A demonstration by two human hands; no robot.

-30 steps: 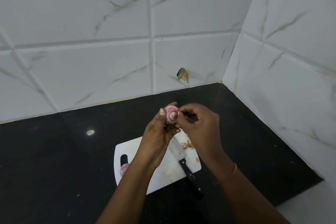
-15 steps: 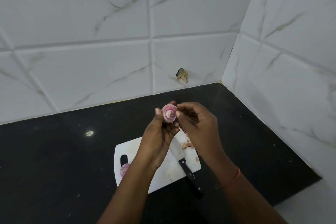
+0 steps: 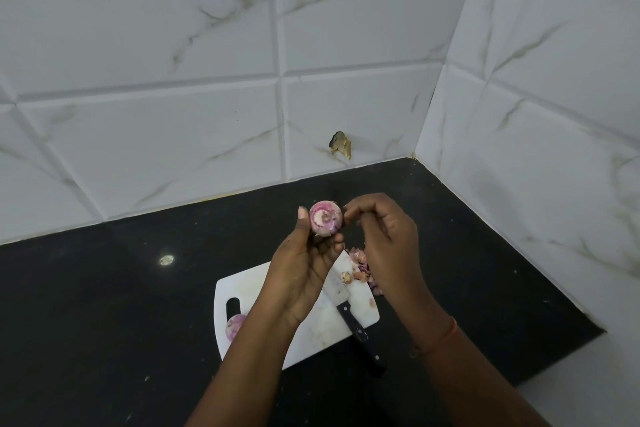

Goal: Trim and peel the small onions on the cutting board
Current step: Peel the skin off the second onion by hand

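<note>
While the left hand pinches one small onion between thumb and fingertips, raised above the far edge of the cutting board, the right hand curls beside it, fingertips pinched at the onion's right side, apparently on a shred of skin too small to confirm. Item: second onion, at the board's left edge by the handle slot. Item: knife, lying idle across the board, handle overhanging its near edge. Item: peelings, heaped at the board's far right corner. Handling advice: start at the trimmed end, lift only the papery layer, turn the onion steadily in the left hand, and drop scraps onto the heap.
</note>
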